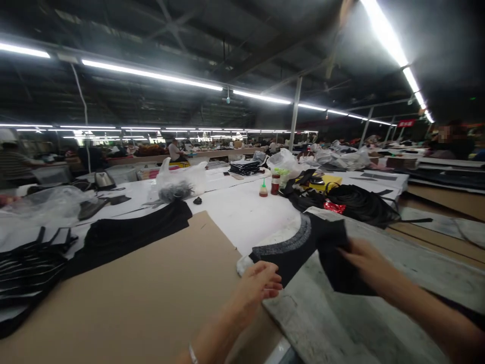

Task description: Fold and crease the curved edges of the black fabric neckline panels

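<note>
My right hand (359, 258) pinches the edge of a piece of black fabric (335, 253), which hangs in a fold over the grey work board (386, 318). From it a curved black part runs left, edged with a speckled grey band (290, 240). At the lower end of that curve is my left hand (263, 283), its fingers loosely bent and apart, with nothing visible in them. Whether its fingertips touch the fabric I cannot tell. A pale padded form (244, 264) shows under the curved edge.
Brown board (151, 288) covers the left side, with black fabric (132, 232) and striped pieces (28, 268) on it. Ahead stand a green-tipped bottle (263, 190) and a red jar (275, 184). Coiled black strips (359, 205) lie right. Plastic bags (182, 174) and people are farther back.
</note>
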Motion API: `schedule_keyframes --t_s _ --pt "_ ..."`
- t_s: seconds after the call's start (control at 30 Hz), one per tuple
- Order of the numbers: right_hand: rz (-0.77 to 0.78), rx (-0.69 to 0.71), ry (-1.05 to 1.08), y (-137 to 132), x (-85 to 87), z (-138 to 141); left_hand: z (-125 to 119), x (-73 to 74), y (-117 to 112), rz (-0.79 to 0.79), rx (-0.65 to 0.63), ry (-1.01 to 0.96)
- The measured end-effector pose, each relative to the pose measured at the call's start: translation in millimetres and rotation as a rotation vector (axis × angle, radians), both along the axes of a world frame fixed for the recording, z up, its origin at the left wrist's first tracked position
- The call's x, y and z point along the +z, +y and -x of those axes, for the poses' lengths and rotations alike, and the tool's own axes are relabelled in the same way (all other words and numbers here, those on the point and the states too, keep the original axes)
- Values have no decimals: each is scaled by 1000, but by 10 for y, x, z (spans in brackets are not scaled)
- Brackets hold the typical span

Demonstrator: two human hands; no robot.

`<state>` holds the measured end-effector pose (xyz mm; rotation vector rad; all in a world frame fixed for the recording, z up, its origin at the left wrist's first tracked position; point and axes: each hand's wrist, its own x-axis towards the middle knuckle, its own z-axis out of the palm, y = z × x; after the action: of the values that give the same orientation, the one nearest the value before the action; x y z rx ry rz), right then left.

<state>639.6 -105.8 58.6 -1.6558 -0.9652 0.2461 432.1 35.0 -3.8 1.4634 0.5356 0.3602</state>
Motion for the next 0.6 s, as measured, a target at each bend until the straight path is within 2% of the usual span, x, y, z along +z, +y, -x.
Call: schedule_keyframes --t_s 0.03,0.1,0.17,0.23,0.3,0.4,0.5,0.6 --pt "99 54 -58 126 -71 280 227 35 -10 72 11 -32" --pt "190 121 -143 395 -238 921 697 76 -24 202 61 -90" --pt "396 165 -459 643 -413 1587 1161 78 -35 313 148 -124" --pt "451 227 -515 841 -576 2197 1604 39 -44 389 262 -95" --pt "478 306 -534 994 -720 2716 2025 -49 -34 391 381 -20" --pt "491 445 -560 1172 -895 3348 2633 -277 43 312 559 59" --pt "466 609 -593 1290 -1000 3843 3222 -512 153 269 692 80" --pt "391 794 -630 1304 -1047 4149 3764 -594 178 293 756 41"
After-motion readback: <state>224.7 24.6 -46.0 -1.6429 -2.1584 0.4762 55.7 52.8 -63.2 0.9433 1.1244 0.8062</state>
